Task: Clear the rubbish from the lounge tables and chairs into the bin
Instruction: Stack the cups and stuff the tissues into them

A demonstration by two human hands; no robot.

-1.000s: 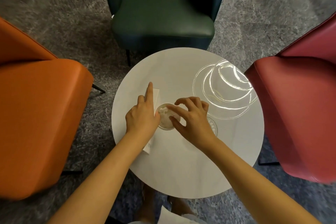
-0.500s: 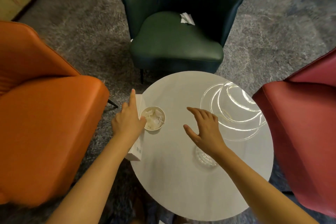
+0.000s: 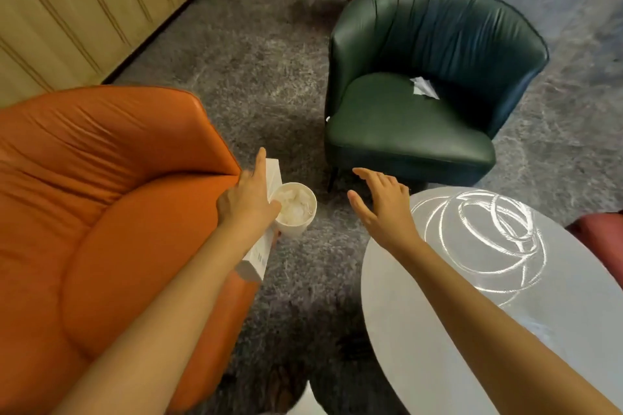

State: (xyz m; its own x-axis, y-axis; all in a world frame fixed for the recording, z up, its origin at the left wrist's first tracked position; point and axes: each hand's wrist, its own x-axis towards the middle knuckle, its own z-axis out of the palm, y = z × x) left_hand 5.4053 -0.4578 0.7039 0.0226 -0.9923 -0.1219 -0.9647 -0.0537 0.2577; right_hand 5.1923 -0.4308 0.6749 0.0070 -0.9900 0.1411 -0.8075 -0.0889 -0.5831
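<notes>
I see the left hand (image 3: 247, 202) gripping 2 things at once: a white paper cup (image 3: 296, 212) stuffed with crumpled tissue (image 3: 292, 203), and a long white carton (image 3: 259, 253) pressed flat against the cup's side. The index finger lies straight along the carton's top edge; the other fingers curl round both. This bundle hangs over the grey carpet (image 3: 269, 77), just beside the front corner of the orange armchair (image 3: 101, 212) and clear of the table (image 3: 421, 307).

The right hand (image 3: 384, 209) is empty and relaxed – fingers straight and slightly spread, palm down – above the far-left rim of the round white table, between the cup and the ring-shaped light reflections (image 3: 485, 229) on the tabletop.

1 more piece of rubbish shows: a crumpled white paper (image 3: 423, 87) on the seat of the dark green armchair (image 3: 421, 27), near its backrest and well apart from both hands. A red chair (image 3: 600, 236) edges in at the right, and beige ribbed wall panelling (image 3: 67, 10) runs along the upper left.
</notes>
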